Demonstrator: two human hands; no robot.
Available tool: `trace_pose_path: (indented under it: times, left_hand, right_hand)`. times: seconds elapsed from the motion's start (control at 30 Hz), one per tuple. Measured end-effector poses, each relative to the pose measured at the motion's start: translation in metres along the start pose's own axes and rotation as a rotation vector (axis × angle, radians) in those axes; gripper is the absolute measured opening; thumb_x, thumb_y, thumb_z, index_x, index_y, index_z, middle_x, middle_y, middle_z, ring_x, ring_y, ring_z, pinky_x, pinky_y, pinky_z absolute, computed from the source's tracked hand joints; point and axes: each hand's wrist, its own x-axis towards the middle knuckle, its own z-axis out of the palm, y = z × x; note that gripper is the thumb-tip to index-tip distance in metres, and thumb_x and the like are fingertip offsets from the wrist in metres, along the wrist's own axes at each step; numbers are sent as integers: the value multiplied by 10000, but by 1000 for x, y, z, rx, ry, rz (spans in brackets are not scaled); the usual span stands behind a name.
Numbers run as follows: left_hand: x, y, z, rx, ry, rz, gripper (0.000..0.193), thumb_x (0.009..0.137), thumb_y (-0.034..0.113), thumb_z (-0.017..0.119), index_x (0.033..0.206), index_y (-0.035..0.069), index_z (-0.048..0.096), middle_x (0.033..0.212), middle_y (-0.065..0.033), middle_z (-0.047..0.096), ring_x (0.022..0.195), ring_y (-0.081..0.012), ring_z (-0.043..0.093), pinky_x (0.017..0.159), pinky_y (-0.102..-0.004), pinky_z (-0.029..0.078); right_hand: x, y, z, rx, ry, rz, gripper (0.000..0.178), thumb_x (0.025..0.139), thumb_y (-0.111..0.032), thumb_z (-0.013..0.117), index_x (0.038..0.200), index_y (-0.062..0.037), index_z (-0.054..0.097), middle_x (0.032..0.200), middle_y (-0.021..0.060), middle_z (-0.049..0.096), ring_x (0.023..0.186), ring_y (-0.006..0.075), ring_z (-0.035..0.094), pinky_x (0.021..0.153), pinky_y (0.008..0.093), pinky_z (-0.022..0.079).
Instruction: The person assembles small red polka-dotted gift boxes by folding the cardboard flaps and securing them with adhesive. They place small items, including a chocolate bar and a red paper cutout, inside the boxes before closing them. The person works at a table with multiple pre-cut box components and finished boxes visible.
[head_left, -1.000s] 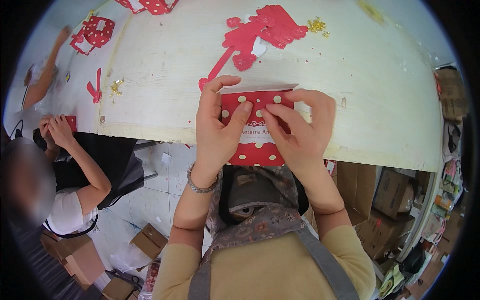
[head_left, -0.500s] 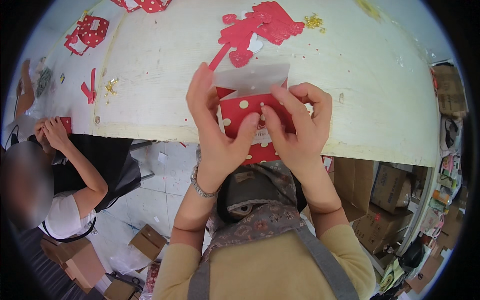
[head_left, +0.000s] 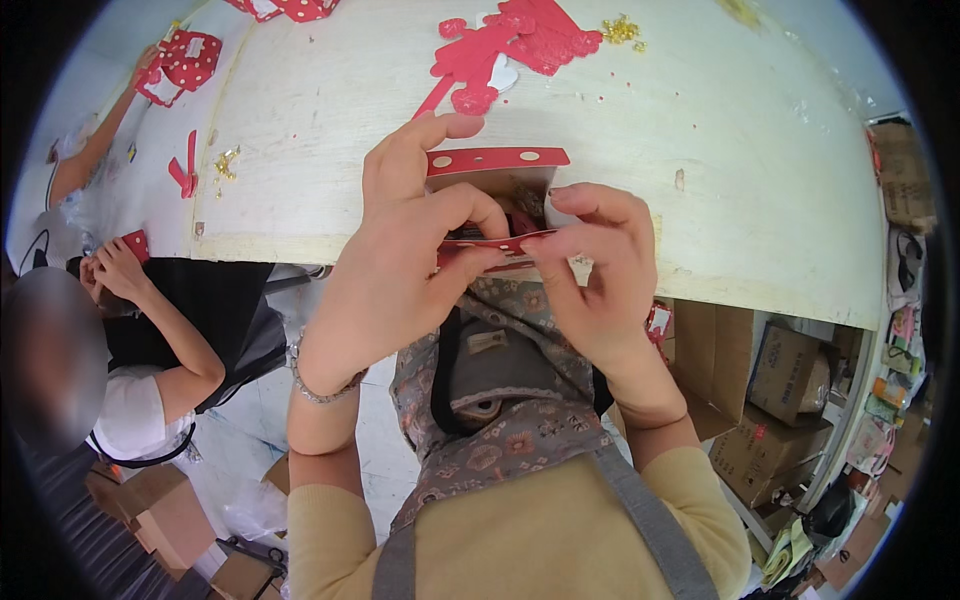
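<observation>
A small red paper box (head_left: 500, 158) with cream dots stands at the table's near edge, its top open toward me. My left hand (head_left: 395, 235) pinches the near wall, with the index finger bent inside the box and the thumb outside. At the right end of that same wall, my right hand (head_left: 608, 265) grips with thumb and fingertips. Something dark and reddish shows within the box, too shadowed to name. Beyond it lies a pile of red heart-ended paper strips (head_left: 535, 40) beside a heap of small gold fasteners (head_left: 622, 32).
On the left of the table are a red strip (head_left: 185, 168), gold pieces (head_left: 226, 165) and dotted red boxes (head_left: 190, 62). A co-worker (head_left: 150, 400) sits at left, handling a red piece. Cardboard boxes (head_left: 775, 450) stand under the table at right.
The box has been tipped so that its open top faces me, where its dotted front showed before. My left index finger has gone inside, and my left forearm has shifted left.
</observation>
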Motion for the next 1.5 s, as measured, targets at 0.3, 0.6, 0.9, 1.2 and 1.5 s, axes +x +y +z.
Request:
trace_pose_path:
  times: [0.3,0.6,0.9,1.2,1.5]
  left_hand:
    - [-7,0,4,64,-31,13,179,719,-38,642,857,59,581,1421,-145,336,1339,-416,234,1041,-455,316]
    - [-9,5,11,174,16,62,208,711,-58,620,875,67,592,1485,-147,268,1364,-460,176,1086,-501,248]
    - [-16,3,26,73,163,11,252,699,-45,672,903,91,615,1498,-159,237,1370,-441,177,1085,-492,241]
    - [-32,-55,71,-635,641,256,621,711,85,811,1157,89,380,1520,-224,47,1406,-394,180,1076,-472,323]
    - [-17,-63,67,-841,481,-63,189,942,174,562,1024,6,540,1096,-76,563,971,-111,517,880,-261,413]
  right_hand:
    - [-9,11,9,-285,34,-346,246,651,28,753,866,-12,639,1115,154,603,1020,359,620,769,386,565]
    - [-5,3,11,-346,100,-295,171,658,29,707,773,5,585,1121,162,618,1008,350,626,763,387,558]
    - [-3,2,-9,-237,-65,-271,155,602,1,676,724,-46,592,1099,122,639,1100,338,571,873,440,470]
    - [-4,40,-64,166,-182,137,80,760,-101,576,833,-87,547,1319,192,509,1248,377,437,1059,477,283]
    - [6,63,-16,560,-225,322,325,754,-25,736,1032,-39,569,1239,126,490,1096,208,507,930,319,407]
